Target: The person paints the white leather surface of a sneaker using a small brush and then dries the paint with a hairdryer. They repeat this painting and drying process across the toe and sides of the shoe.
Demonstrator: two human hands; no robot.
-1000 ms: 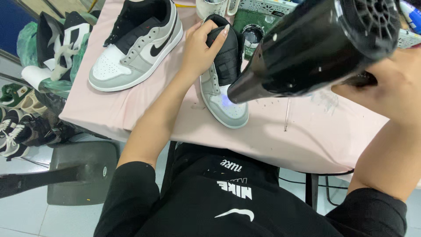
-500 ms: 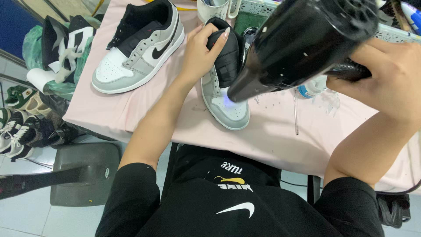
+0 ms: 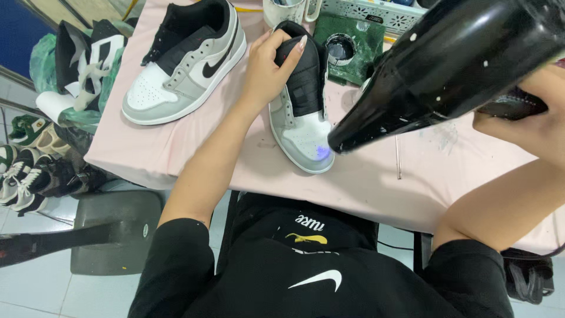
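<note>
A pink-covered table [image 3: 176,154] fills most of the view, and over its right part hangs the biggest thing held: a glossy black hot-air blower [image 3: 453,65], a fat barrel flecked with pale specks that narrows to a nozzle. Its long axis slants from the upper right down to the lower left, and the nozzle mouth sits just above the toe of the sneaker [image 3: 301,103] below it. The right hand [image 3: 527,121] is wrapped around the blower's grip at the right edge, fingers curled tight on it. The sneaker lies near the middle of the table, its length running roughly away from the person, white toe cap pointing toward the near table edge and black collar toward the far side; grey side panels, a black tongue and a small bluish glow on the toe. The left hand [image 3: 268,73] clasps its collar, fingers bent over the black opening. To the left, well apart, rests a second sneaker [image 3: 185,62] of the same colours, toe angled down-left. Behind stand a white mug [image 3: 286,12], a pale slotted basket [image 3: 382,10] whose contents are cut off from view, and a small round pot [image 3: 340,48] on a green mat [image 3: 353,65].
</note>
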